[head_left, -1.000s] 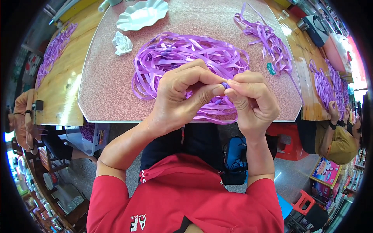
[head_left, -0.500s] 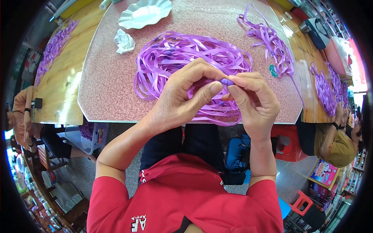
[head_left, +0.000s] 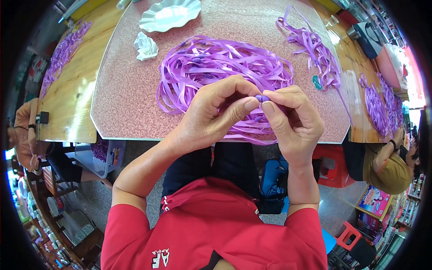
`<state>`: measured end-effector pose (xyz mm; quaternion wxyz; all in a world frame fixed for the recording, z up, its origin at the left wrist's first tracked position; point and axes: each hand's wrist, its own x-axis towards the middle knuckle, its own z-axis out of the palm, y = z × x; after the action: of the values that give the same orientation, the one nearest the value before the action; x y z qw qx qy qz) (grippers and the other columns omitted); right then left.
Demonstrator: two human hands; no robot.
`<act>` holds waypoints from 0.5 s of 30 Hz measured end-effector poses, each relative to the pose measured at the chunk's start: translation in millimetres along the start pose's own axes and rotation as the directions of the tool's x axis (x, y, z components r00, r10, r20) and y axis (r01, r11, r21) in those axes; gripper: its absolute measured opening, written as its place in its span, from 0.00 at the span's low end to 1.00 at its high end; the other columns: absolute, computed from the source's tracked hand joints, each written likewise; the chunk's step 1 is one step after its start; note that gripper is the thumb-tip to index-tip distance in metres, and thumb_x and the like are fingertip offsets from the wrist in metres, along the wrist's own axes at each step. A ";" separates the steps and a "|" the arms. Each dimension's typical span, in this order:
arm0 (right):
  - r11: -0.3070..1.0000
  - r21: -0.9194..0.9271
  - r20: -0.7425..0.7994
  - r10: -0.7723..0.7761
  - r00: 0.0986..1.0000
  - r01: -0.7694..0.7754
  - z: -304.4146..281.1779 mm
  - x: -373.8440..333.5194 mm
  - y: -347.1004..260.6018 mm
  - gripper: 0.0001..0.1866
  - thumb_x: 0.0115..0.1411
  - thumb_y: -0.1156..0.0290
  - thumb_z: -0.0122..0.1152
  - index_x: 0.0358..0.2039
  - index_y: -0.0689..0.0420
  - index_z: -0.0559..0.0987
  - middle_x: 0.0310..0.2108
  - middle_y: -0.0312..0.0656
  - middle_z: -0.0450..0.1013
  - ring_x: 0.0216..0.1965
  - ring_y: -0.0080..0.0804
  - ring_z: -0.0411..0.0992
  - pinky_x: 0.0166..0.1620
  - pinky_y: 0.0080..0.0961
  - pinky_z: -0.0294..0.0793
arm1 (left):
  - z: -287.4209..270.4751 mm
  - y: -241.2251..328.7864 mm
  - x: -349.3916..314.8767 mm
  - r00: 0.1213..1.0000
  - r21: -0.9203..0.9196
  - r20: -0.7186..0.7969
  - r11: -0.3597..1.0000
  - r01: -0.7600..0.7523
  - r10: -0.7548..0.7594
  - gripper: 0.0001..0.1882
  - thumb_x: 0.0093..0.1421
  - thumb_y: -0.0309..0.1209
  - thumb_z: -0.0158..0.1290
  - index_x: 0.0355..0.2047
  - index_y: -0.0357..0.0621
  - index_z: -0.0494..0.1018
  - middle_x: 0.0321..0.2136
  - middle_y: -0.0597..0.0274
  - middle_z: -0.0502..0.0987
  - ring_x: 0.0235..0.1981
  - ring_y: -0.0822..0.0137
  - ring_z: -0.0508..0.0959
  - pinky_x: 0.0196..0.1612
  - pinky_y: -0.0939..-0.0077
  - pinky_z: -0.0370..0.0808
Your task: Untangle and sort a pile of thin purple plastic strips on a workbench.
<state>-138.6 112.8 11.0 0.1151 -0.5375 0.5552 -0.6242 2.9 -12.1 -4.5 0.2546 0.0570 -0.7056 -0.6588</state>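
Between my fingertips sits a small purple plastic clasp (head_left: 261,98), partly covered by the fingers. My left hand (head_left: 216,105) pinches it from the left with thumb and forefinger. From the right, my right hand (head_left: 294,119) grips it with thumb and forefinger. Both hands hover above a big looped heap of shiny purple ribbon lanyards (head_left: 180,85), some with darker purple clasps on them. Whether a ribbon runs from the held clasp is hidden by my hands.
On the speckled pink table (head_left: 121,103) are a white scalloped dish (head_left: 171,15), crumpled white paper (head_left: 146,47) and a smaller ribbon bundle (head_left: 310,45) beside a green scrap (head_left: 317,82). People sit left and right at wooden tables with more purple ribbons (head_left: 65,54).
My fingers have shifted slightly around the clasp, the right thumb pressing closer against it. The person on the right has moved their hands; the ribbon heap looks the same.
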 end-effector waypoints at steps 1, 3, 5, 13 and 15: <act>1.000 -0.002 0.028 -0.007 1.000 0.007 -0.7 -1.1 -1.1 0.08 0.57 0.84 0.64 0.38 0.63 0.80 0.34 0.40 0.74 0.33 0.20 0.71 0.34 0.14 0.69 | 1.1 1.2 -0.4 1.000 -0.047 -0.017 0.999 -0.001 0.000 0.09 0.67 0.28 0.51 0.42 0.34 0.71 0.35 0.66 0.72 0.37 0.78 0.71 0.40 0.84 0.70; 1.000 -0.004 0.056 -0.014 0.998 0.014 -0.9 0.0 -1.8 0.08 0.58 0.84 0.62 0.39 0.65 0.79 0.36 0.41 0.74 0.36 0.21 0.71 0.37 0.14 0.69 | 3.0 0.9 -0.4 0.999 -0.093 -0.033 0.996 -0.002 -0.001 0.08 0.67 0.28 0.52 0.41 0.35 0.72 0.34 0.67 0.72 0.36 0.79 0.71 0.40 0.84 0.70; 0.987 -0.067 0.045 -0.144 0.989 0.147 -0.7 4.6 -1.6 0.08 0.54 0.83 0.67 0.36 0.62 0.81 0.30 0.40 0.74 0.28 0.22 0.72 0.29 0.16 0.70 | 4.4 -1.8 -0.4 0.997 -0.216 -0.067 0.976 -0.037 0.023 0.06 0.66 0.28 0.54 0.37 0.37 0.73 0.28 0.72 0.72 0.29 0.84 0.68 0.30 0.86 0.67; 0.874 -0.303 0.123 -0.359 0.925 0.380 -6.2 9.4 -3.8 0.09 0.53 0.81 0.68 0.35 0.61 0.82 0.29 0.41 0.75 0.27 0.24 0.70 0.28 0.17 0.67 | -2.0 9.5 1.4 0.998 -0.124 -0.010 0.991 0.054 -0.056 0.05 0.64 0.27 0.55 0.34 0.37 0.73 0.27 0.73 0.72 0.29 0.84 0.68 0.32 0.88 0.65; 0.853 -0.321 0.142 -0.386 0.912 0.411 -6.8 10.6 -3.5 0.09 0.52 0.81 0.68 0.36 0.61 0.82 0.29 0.42 0.75 0.26 0.24 0.70 0.27 0.17 0.67 | -2.8 10.0 1.7 0.998 -0.078 -0.017 0.995 0.067 -0.069 0.05 0.64 0.27 0.56 0.34 0.37 0.73 0.29 0.71 0.72 0.32 0.82 0.69 0.36 0.87 0.66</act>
<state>-146.6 110.1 20.9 -0.0923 -0.6747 0.5278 -0.5077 5.2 -14.1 5.6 0.2408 0.0774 -0.6749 -0.6932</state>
